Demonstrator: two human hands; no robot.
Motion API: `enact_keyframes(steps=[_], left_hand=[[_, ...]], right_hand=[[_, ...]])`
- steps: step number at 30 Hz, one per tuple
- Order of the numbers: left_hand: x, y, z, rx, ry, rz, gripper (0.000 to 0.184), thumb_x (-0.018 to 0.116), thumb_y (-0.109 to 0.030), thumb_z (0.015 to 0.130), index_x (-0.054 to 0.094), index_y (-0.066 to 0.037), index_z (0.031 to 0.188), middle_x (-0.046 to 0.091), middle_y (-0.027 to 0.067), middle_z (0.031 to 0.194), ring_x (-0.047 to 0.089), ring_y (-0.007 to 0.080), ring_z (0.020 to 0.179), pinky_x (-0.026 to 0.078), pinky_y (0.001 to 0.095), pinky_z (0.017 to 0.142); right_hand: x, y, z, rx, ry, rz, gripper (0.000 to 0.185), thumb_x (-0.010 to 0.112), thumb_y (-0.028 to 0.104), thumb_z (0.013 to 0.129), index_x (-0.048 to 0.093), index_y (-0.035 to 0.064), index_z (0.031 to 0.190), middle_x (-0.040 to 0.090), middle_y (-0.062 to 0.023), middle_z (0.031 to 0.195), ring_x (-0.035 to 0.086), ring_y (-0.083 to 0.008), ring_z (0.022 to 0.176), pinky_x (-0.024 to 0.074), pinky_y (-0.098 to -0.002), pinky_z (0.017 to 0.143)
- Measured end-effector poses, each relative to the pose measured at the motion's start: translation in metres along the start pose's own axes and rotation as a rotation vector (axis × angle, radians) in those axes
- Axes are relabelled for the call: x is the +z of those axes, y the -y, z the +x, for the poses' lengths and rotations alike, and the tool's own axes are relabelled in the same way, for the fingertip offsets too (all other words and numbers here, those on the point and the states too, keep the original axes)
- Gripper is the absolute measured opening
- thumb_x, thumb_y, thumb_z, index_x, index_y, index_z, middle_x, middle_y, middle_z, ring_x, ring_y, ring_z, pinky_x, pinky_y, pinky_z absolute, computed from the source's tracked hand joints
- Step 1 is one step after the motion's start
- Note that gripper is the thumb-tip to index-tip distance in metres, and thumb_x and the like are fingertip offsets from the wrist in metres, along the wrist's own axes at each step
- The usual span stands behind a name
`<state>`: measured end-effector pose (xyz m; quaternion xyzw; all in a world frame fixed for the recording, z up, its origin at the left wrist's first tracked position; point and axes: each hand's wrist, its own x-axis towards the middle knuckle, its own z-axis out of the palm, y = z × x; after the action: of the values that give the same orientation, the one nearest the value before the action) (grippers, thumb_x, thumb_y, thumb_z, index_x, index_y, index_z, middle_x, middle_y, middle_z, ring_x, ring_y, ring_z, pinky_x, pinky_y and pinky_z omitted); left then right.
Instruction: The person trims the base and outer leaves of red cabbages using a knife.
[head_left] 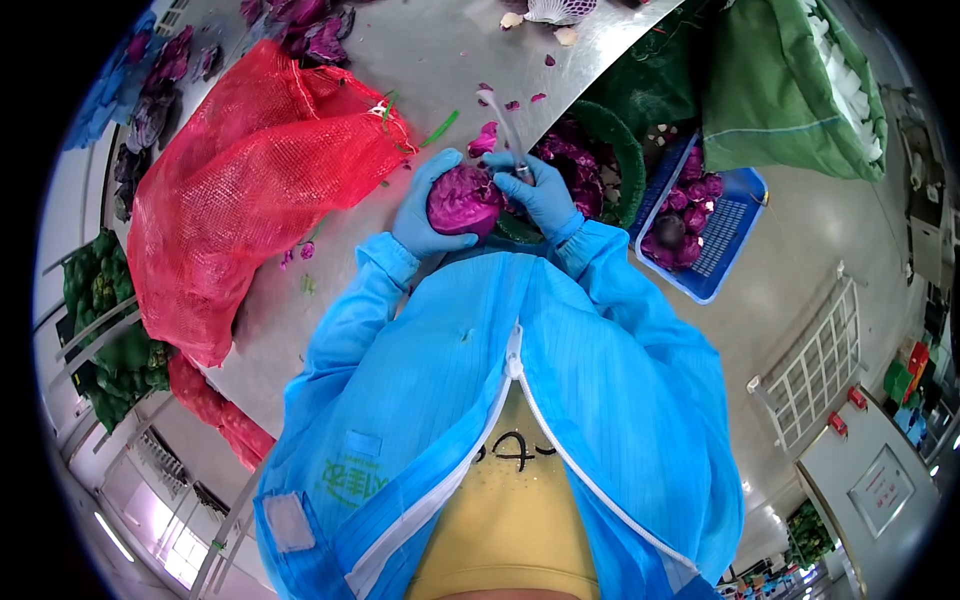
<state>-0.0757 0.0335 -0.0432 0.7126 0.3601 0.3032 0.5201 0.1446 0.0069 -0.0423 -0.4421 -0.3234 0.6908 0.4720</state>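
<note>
My left hand [418, 222], in a blue glove, is wrapped round the left side of a purple cabbage [464, 203]. In my gloved right hand [547, 198] is a knife [504, 122], its pale, narrow blade pointing up and away from me. The right hand is close against the cabbage's right side; whether the knife's edge touches it cannot be made out. Purple leaf scraps [484, 138] lie on the metal table just beyond the hands. A dark green round container [627, 165] with purple leaves in it stands right beside my right hand.
A large red mesh sack [240, 170] covers the metal table [285, 330] on the left. Loose purple leaves [325, 40] lie at the far left. To the right, a blue basket [738, 225] holds several purple cabbages [680, 225], near a green sack [765, 90].
</note>
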Motion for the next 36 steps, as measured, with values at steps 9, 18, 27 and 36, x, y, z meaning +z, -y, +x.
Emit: enact_keyframes(steps=[9, 18, 27, 36], left_hand=[[-0.003, -0.012, 0.011, 0.167, -0.106, 0.315, 0.109, 0.091, -0.029, 0.047, 0.036, -0.014, 0.140, 0.026, 0.0186, 0.147, 0.027, 0.0368, 0.136, 0.028, 0.0451, 0.111], [0.000, -0.024, -0.007, -0.163, -0.177, 0.121, 0.110, 0.093, -0.023, 0.042, 0.039, -0.014, 0.138, 0.036, 0.0165, 0.140, 0.031, 0.0338, 0.134, 0.031, 0.0406, 0.110], [-0.003, -0.012, -0.010, -0.119, -0.265, 0.124, 0.106, 0.094, -0.025, 0.039, 0.045, -0.011, 0.132, 0.044, 0.0137, 0.133, 0.040, 0.0304, 0.128, 0.034, 0.0386, 0.109], [-0.005, -0.006, -0.011, -0.143, -0.330, -0.016, 0.106, 0.094, -0.021, 0.039, 0.045, -0.011, 0.132, 0.047, 0.0120, 0.131, 0.046, 0.0282, 0.123, 0.039, 0.0384, 0.105]], right_hand=[[0.001, -0.002, 0.007, -0.079, -0.006, -0.064, 0.035, 0.073, 0.012, 0.079, 0.062, 0.0040, 0.112, 0.063, -0.0061, 0.113, 0.057, -0.0139, 0.102, 0.0444, -0.0277, 0.092], [0.028, 0.009, -0.001, -0.335, 0.064, -0.489, 0.025, 0.077, 0.008, 0.073, 0.063, 0.0038, 0.093, 0.056, -0.0018, 0.081, 0.051, -0.0118, 0.072, 0.0440, -0.0258, 0.069], [0.020, 0.004, 0.011, -0.178, 0.156, -0.382, 0.017, 0.073, 0.005, 0.077, 0.065, 0.0025, 0.091, 0.064, -0.0067, 0.085, 0.059, -0.0121, 0.077, 0.0493, -0.0269, 0.072], [0.041, -0.003, 0.001, -0.487, -0.110, -0.613, 0.019, 0.075, 0.010, 0.075, 0.063, 0.0052, 0.089, 0.063, -0.0082, 0.082, 0.062, -0.0176, 0.070, 0.0488, -0.0298, 0.062]])
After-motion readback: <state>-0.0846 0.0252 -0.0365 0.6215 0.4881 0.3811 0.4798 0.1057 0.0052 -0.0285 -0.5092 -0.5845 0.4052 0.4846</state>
